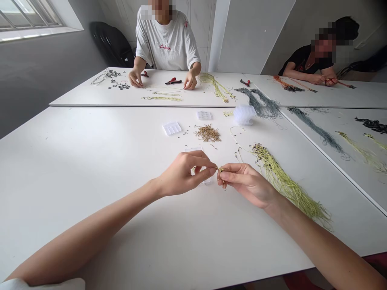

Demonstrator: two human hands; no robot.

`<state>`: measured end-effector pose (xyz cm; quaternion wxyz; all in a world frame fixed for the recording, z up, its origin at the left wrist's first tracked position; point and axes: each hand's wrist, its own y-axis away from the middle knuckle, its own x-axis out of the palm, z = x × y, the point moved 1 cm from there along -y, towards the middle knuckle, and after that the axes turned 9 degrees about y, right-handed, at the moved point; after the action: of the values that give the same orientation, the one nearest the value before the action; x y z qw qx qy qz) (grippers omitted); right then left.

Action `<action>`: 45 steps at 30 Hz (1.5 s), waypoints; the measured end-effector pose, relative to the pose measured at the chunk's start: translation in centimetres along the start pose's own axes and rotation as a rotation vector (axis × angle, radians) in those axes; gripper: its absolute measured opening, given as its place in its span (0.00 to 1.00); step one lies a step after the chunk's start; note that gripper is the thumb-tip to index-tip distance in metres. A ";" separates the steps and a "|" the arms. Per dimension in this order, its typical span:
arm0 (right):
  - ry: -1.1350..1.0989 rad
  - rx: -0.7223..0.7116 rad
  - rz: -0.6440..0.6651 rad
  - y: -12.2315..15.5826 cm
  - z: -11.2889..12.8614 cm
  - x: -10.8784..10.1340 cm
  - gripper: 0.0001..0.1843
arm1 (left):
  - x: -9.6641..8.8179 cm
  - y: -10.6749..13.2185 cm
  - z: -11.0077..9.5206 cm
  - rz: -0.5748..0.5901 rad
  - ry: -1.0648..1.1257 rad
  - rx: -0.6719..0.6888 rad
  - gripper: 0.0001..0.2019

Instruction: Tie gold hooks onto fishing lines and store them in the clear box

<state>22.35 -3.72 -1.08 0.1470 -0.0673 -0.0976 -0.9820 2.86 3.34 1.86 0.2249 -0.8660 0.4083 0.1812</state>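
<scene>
My left hand (189, 171) pinches the end of a thin yellow-green cord between thumb and fingers. Close beside it, my right hand (246, 181) grips a small brass-coloured hook (224, 184) with the same cord around its upper part. Both hands meet above the white table. Partly hidden below my left hand is a clear plastic box (207, 180). Beyond the hands lies a pile of brass-coloured hooks (208, 133), with small dark bits scattered around it. To the right stretches a thick bundle of yellow-green cords (287, 181) with dark pieces at its far end.
Small clear boxes (172, 128) and a stack of clear plastic boxes (244, 115) stand farther back. Grey cord bundles (260, 102) lie across the table joint. Opposite, a person in a white shirt (167, 40) handles cords near red-handled pliers (173, 81). Another person (314, 64) works at right.
</scene>
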 end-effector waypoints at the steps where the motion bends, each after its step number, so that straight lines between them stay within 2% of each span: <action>1: -0.001 0.001 -0.007 0.0 0.0 0.0 0.05 | 0.0 0.0 0.0 -0.002 0.006 -0.007 0.11; 9: 0.000 0.020 -0.024 0.0 -0.1 0.0 0.06 | 0.0 -0.1 -0.1 -0.040 0.057 -0.068 0.13; 17: 0.020 0.035 -0.010 0.0 -0.1 0.1 0.08 | 0.0 -0.1 -0.2 -0.057 0.049 -0.074 0.12; 28: 0.053 0.048 0.006 0.0 0.0 0.2 0.08 | -0.6 -0.2 -0.4 0.081 0.029 -0.100 0.10; 34: 0.053 0.043 0.015 0.0 0.2 0.4 0.08 | -0.4 -0.2 0.0 0.091 0.108 -0.188 0.12; 37: 0.056 0.048 0.009 0.0 0.1 0.5 0.08 | -0.5 -0.2 0.0 0.102 0.127 -0.162 0.12; 45: 0.070 0.039 0.026 -0.1 0.2 0.4 0.09 | -0.1 -0.1 -0.3 0.088 0.014 -0.120 0.10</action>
<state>21.98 -3.71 -0.89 0.1643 -0.0313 -0.1107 -0.9797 2.91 3.36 2.19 0.1613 -0.8603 0.4360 0.2092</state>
